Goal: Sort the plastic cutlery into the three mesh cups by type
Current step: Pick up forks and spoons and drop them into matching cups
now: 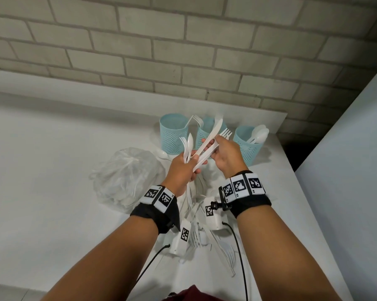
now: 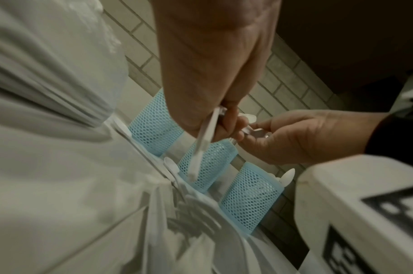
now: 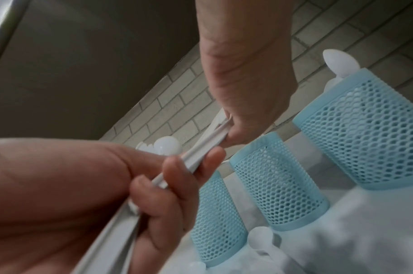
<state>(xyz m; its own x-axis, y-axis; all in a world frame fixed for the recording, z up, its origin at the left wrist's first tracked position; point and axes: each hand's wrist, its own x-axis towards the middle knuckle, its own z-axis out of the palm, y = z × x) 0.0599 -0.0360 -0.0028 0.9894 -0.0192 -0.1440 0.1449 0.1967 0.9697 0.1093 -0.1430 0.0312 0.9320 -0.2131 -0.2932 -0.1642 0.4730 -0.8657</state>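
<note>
The step in hand looks like separating a mixed handful: the left hand [image 1: 181,170] has its fingers curled round a bunch of white plastic cutlery [image 1: 188,148], a fork and a spoon standing upright from it, while the right hand [image 1: 223,156] pinches a white plastic knife [image 1: 212,133] together with what seems to be a fork, the knife slanting up between the two hands above the white worktop [image 1: 53,159]. Just behind the hands stand the three pale blue mesh cups in a row: the left cup [image 1: 173,133] shows no contents from here, the middle cup [image 1: 205,131] has fork tines at its rim and the knife tip in front of it, and the right cup [image 1: 247,144] holds spoons. More loose cutlery [image 1: 207,235] lies on the worktop under the wrists, and a clear plastic bag [image 1: 124,177] with further pieces sits to the left, so the sorting seems well short of done. The next move, I judge, calls for drawing the pinched pieces clear of the left hand's bunch without dragging others along, then dropping each handle-first into the cup of its own type.
</note>
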